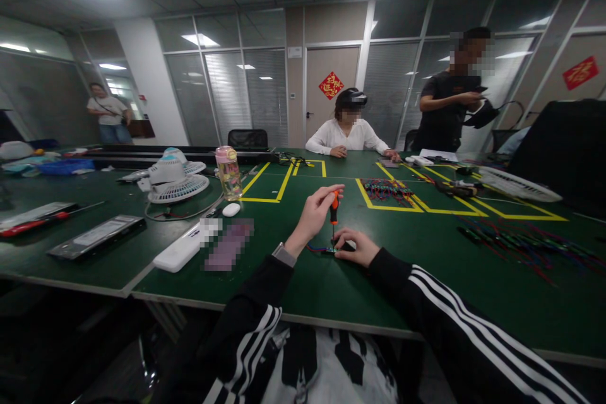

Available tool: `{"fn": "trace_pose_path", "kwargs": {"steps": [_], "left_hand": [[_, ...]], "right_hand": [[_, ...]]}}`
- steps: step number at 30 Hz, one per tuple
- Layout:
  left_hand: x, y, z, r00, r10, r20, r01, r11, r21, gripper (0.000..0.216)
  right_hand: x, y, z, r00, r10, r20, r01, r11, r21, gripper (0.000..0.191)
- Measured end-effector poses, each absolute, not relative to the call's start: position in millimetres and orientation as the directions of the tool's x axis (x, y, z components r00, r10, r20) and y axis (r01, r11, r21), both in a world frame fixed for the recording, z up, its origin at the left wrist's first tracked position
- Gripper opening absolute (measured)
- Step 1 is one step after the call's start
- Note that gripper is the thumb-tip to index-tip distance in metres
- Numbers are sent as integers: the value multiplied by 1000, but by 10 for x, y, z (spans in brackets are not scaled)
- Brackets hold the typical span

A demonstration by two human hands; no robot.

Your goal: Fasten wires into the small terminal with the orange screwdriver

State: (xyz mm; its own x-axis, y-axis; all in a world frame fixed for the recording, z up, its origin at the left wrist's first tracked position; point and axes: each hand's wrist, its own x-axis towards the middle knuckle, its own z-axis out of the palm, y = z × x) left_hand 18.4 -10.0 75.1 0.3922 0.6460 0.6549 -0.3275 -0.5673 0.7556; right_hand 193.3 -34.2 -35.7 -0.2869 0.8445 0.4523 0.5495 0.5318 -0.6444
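An orange-and-black screwdriver [334, 209] stands upright over the green table, its shaft pointing down at a small circuit board [330, 251]. My left hand [316, 213] is closed around the top of its handle. Low beside the shaft, my right hand [357, 248] pinches the board's right end against the tabletop. Red and blue wires [315, 248] run out from the board's left end. The fingers cover part of the board, and the contact at the screwdriver's tip is too small to make out.
To the left lie a white power bank [180, 249], a blurred purple phone [230, 245], a bottle [229, 173] and a white fan [175, 180]. Wired boards fill a yellow-taped box [391, 205], with more wired boards [525, 240] at right. A person [350, 129] sits opposite.
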Motion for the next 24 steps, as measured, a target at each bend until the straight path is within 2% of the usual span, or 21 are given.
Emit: {"fn": "trace_pose_path", "kwargs": {"steps": [3,9,16,21,24], "left_hand": [[178,-102,755,397,664,634,-346,-531,773,32],[150,-136,782,265,656,707,-144,-698,701,19],[185,-100,766,388,678,624,-346,-520,781,32],[174,-145,781,297,676,674,-248,-627,738,26],[176,-136,780,330,663,672,-285,-608,741,27]], "right_hand": [[1927,-344,-353,-282,851,444,549,522,-653,17],[1925,-371,-293,-302,846,440,544,532,-649,16],[1913,-414,-228,-302,853,427,558,521,-646,14],[1916,-392,-271,-302,847,438,550,530,-645,15],[1920,-369,-312,-290,844,450,547,533,-646,15]]}}
